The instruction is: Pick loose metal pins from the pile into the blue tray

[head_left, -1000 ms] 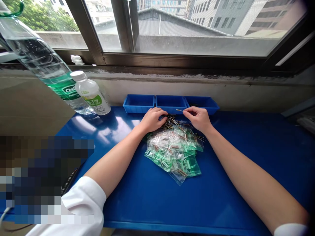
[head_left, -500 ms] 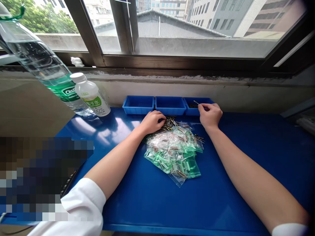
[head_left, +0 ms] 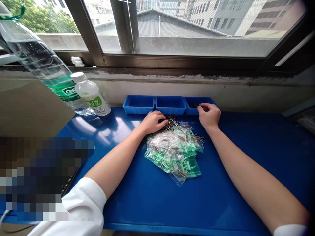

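A loose pile of thin metal pins [head_left: 173,121] lies on the blue table, behind a heap of clear and green plastic bags [head_left: 172,147] with small parts inside. My left hand [head_left: 154,122] rests at the left edge of the pins, fingers curled; whether it grips any is hidden. My right hand [head_left: 209,114] is over the front right edge of the right blue bin [head_left: 190,111], thumb and fingertips together, and no pin shows between them. A few dark pins lie in that bin.
The middle blue bin [head_left: 170,109] and left blue bin [head_left: 139,109] stand beside it against the wall. A small white-capped bottle [head_left: 92,98] and a large water bottle [head_left: 41,62] stand at the back left. Windows rise behind.
The thin pin that stuck out from my right fingertips over the right bin no longer shows. My right hand has shifted slightly left; my left hand has moved a little right along the pins.
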Demonstrator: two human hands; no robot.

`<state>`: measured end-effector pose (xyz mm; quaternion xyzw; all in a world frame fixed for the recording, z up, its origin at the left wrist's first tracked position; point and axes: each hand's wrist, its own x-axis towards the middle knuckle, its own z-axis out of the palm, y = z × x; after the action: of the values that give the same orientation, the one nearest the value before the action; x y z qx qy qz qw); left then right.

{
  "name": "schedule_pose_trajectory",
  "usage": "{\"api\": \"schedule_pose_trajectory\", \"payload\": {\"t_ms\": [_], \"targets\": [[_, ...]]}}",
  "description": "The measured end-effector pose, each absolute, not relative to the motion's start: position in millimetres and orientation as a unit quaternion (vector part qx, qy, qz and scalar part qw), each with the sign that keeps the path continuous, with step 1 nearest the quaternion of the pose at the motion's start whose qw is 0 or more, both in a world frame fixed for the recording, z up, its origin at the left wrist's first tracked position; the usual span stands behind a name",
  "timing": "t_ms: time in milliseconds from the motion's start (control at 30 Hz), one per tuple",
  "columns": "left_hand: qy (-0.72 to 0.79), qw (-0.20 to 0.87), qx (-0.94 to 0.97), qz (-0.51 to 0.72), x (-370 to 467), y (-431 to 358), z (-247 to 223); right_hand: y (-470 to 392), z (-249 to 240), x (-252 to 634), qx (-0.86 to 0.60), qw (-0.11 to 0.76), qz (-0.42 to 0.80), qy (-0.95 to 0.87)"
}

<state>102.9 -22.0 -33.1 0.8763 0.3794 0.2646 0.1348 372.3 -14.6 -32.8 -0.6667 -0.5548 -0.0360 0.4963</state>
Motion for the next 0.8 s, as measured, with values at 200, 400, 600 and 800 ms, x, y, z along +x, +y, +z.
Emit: {"api": "schedule_pose_trajectory", "payload": {"t_ms": [200, 400, 600, 800], "targets": [[0.359, 0.153, 0.88, 0.272, 101, -21, -33, -31, -28, 350, -0.569, 0.492, 0.009, -0.659], [0.34, 0.16, 0.882, 0.286, 101, -19, -34, -40, -27, 339, -0.499, 0.408, 0.089, -0.759], [0.342, 0.159, 0.881, 0.284, 102, -20, -33, -36, -36, 341, -0.46, 0.275, 0.123, -0.835], [0.349, 0.155, 0.883, 0.275, 102, -22, -33, -37, -32, 338, -0.448, 0.268, 0.178, -0.834]]}}
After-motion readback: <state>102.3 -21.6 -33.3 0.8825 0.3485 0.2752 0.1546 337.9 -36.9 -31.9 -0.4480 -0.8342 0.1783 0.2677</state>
